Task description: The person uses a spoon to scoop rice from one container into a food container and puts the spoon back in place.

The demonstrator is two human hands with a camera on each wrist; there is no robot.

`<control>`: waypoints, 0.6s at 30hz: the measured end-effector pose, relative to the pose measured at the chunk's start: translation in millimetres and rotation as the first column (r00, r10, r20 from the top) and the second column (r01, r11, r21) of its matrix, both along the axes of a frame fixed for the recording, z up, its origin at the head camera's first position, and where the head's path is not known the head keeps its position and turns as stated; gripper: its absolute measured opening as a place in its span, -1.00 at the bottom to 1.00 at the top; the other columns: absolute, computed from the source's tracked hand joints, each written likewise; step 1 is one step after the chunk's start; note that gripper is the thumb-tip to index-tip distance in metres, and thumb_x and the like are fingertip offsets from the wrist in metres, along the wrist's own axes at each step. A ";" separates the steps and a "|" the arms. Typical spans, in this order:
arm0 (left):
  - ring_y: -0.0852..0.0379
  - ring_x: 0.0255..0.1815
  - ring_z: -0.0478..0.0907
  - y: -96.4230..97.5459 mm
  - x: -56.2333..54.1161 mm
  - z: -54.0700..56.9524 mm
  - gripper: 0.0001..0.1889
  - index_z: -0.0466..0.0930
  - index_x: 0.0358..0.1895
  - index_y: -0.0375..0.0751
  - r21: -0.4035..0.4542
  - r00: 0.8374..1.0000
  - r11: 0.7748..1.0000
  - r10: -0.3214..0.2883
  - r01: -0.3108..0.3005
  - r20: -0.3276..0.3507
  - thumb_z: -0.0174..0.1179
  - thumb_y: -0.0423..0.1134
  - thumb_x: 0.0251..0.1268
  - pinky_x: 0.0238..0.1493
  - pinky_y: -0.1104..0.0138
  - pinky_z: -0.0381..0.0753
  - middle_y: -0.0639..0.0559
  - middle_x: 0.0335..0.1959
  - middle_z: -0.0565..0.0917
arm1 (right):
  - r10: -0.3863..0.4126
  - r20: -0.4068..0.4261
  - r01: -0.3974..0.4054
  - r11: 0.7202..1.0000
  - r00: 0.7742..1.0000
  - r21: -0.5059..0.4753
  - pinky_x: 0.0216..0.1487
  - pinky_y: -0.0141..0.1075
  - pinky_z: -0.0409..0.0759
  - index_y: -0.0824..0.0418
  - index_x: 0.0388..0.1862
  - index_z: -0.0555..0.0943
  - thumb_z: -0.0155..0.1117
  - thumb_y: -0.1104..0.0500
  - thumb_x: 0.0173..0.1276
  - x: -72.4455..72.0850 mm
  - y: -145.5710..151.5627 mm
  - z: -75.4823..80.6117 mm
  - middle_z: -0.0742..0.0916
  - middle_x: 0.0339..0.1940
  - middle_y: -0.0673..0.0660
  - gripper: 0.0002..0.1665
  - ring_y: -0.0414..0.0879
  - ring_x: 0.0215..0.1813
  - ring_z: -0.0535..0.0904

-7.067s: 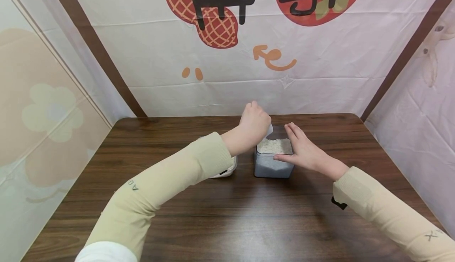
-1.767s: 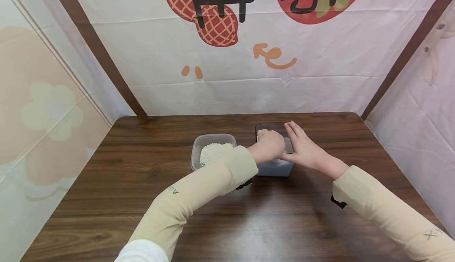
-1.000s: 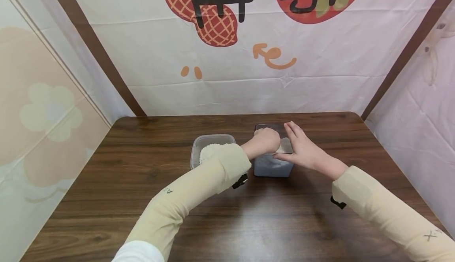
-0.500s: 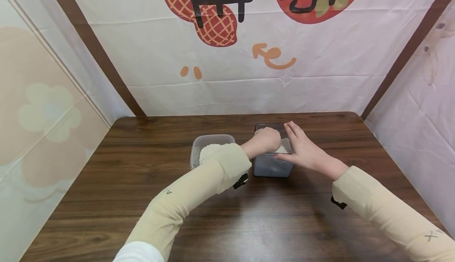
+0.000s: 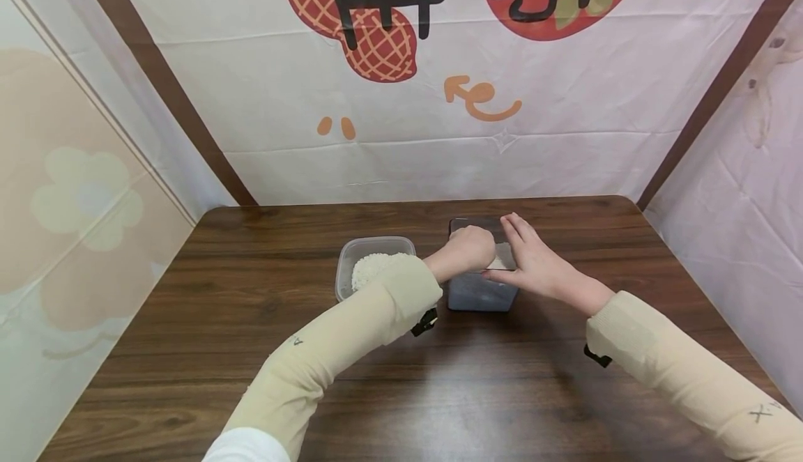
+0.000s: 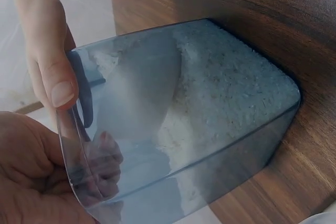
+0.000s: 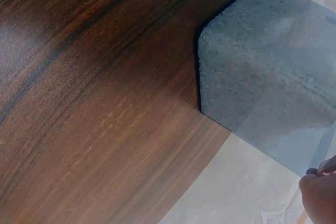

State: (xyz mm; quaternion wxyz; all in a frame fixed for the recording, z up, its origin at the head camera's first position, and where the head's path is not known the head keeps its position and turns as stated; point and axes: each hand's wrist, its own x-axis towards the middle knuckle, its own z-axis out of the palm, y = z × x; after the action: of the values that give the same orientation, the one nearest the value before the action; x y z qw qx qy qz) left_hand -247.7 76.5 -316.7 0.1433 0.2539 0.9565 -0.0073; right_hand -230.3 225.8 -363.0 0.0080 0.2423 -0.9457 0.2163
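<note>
A blue see-through container [image 5: 482, 293] holds white rice [image 6: 231, 77] and stands on the table. My left hand [image 5: 472, 247] is at its mouth, with its fingers curled and reaching inside. In the left wrist view, a pale translucent scoop [image 6: 139, 85] shows through the wall, its blade down in the rice; the curled fingers grip its handle end, which is partly hidden. My right hand [image 5: 542, 267] grips the container's right side at the rim, thumb along the near wall and fingers toward the far corner. The right wrist view shows the same container [image 7: 273, 72] side-on.
Left of the container stands a clear plastic tub [image 5: 343, 274] with a heap of white rice [image 5: 374, 267]. My left sleeve [image 5: 376, 305] covers its near right part. The dark wooden table [image 5: 477, 392] runs back to a printed cloth wall [image 5: 401, 169].
From above the container's near-left edge, my left hand has come down into its mouth with the scoop, bringing the tub into sight. Over the last second it barely moves. The right hand stays put.
</note>
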 end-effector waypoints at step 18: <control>0.22 -0.69 0.13 -10.1 -0.9 14.5 -0.71 0.44 -0.59 -0.10 0.086 1.000 0.996 0.018 -0.018 0.011 -0.07 -0.30 0.34 -0.64 0.42 0.18 0.10 -0.70 0.26 | -0.009 0.011 0.009 1.000 1.000 0.018 0.29 0.06 0.04 0.45 0.39 -0.10 0.23 -0.32 0.07 0.0 -0.3 0.9 -0.01 0.42 0.36 0.25 0.18 0.44 -0.17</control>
State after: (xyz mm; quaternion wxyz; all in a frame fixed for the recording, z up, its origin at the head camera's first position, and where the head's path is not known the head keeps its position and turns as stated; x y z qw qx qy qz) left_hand -248.6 66.4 -302.2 0.1371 0.2512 0.9575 0.0365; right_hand -230.3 225.4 -362.2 0.0016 0.2371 -0.9488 0.2089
